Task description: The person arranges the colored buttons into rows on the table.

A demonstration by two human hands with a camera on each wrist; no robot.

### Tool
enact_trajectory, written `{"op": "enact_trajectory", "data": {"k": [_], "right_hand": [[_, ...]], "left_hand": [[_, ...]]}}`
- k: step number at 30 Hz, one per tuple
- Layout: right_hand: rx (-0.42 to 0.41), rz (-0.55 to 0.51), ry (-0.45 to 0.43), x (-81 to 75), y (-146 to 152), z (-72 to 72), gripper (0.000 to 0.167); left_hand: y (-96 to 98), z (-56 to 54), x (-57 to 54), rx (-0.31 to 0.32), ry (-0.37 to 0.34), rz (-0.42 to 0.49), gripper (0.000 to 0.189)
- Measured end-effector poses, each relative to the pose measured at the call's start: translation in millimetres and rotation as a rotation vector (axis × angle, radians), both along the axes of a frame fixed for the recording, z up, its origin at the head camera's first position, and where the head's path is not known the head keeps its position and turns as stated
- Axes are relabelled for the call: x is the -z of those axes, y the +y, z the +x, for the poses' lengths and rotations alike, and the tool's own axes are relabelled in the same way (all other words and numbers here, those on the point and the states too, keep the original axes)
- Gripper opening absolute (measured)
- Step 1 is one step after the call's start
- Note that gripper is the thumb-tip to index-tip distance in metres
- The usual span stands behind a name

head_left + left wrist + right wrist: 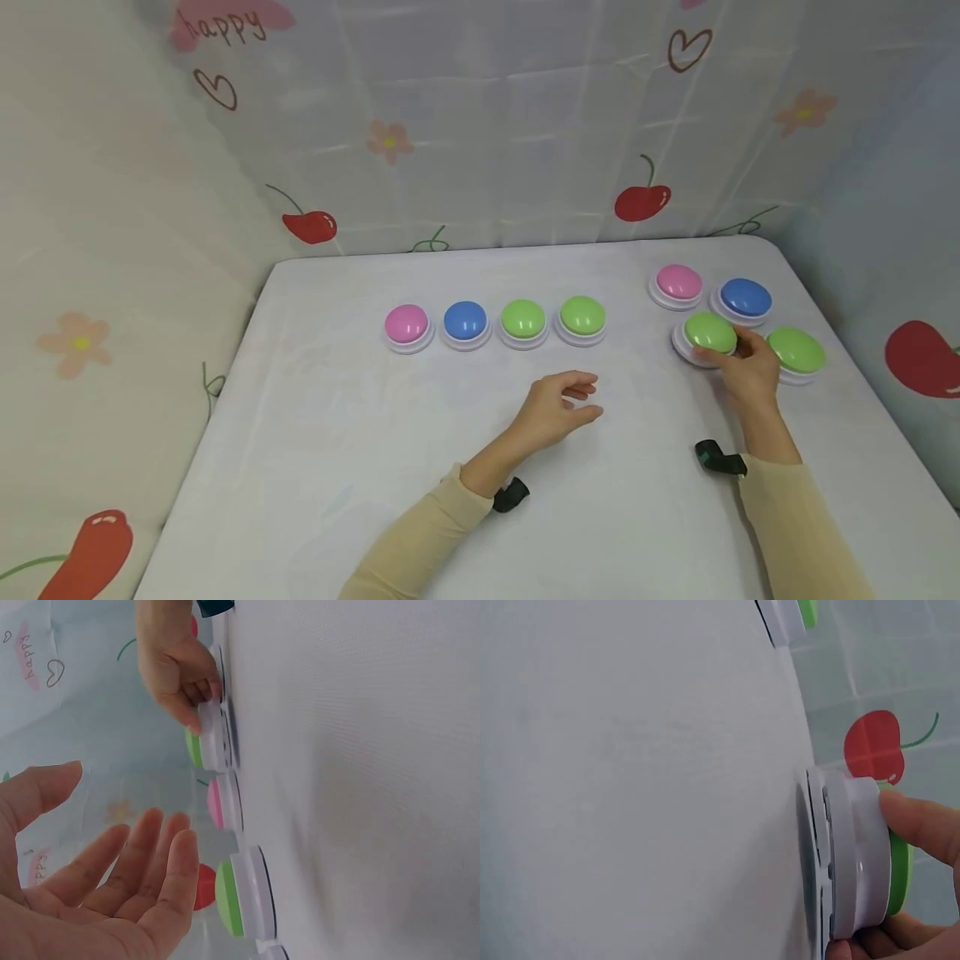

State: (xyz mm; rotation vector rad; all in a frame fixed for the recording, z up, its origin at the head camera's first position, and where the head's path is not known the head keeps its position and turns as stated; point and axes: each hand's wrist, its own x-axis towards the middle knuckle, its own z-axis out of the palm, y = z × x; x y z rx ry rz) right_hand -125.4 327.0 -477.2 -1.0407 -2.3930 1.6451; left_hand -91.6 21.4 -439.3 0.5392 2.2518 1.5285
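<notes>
My right hand (752,371) grips a green push button (711,332) with a white base, thumb and fingers on opposite sides of its rim. In the right wrist view, that button (862,855) stands close to the tabletop; whether it touches cannot be told. Beside this hand is another green button (797,350), partly hidden by it. A pink button (679,282) and a blue button (746,297) sit just behind. My left hand (551,408) holds nothing, its fingers loosely bent above the table, in front of the rightmost green button (582,315) of a row.
Leftward along that row stand another green button (523,318), a blue one (465,320) and a pink one (407,323). The white table (337,417) meets a printed curtain (495,125) at the back and sides. Black wrist-camera mounts (720,458) project near both sleeves.
</notes>
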Motion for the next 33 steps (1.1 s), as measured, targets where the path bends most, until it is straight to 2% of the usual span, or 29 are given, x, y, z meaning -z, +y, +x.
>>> {"op": "enact_trajectory", "data": {"k": [4,8,12,16,19,23,29,33], "right_hand": [[-0.057,0.01,0.007,-12.8,-12.7,7.2,0.084],[-0.174,0.03,0.037,-27.5,-31.2,18.3,0.083],[-0.334,0.055,0.115,-39.5,-52.8,30.4,0.082],[-0.491,0.049,0.231,-48.1,-77.6,40.0,0.078],[-0.586,0.01,0.286,-51.2,-95.6,44.0,0.074],[-0.683,-0.027,0.298,-51.4,-115.0,45.9,0.073],[-0.771,-0.062,0.274,-49.0,-139.9,45.9,0.073],[-0.813,-0.083,0.267,-43.6,-157.2,44.6,0.073]], "left_hand": [[-2.5,-3.4,-1.8,-0.024,0.019,0.0,0.045],[-5.9,-8.2,-6.1,-0.05,0.035,0.011,0.048],[-10.5,-13.3,-9.7,-0.075,0.066,0.023,0.053],[-17.6,-17.0,-12.0,-0.093,0.081,0.034,0.059],[-25.4,-17.2,-11.6,-0.091,0.093,0.024,0.062],[-38.0,-12.8,-7.2,-0.086,0.103,0.013,0.065],[-58.3,-3.2,1.6,-0.111,0.125,0.02,0.067],[-73.5,1.5,3.7,-0.141,0.146,0.017,0.067]]}}
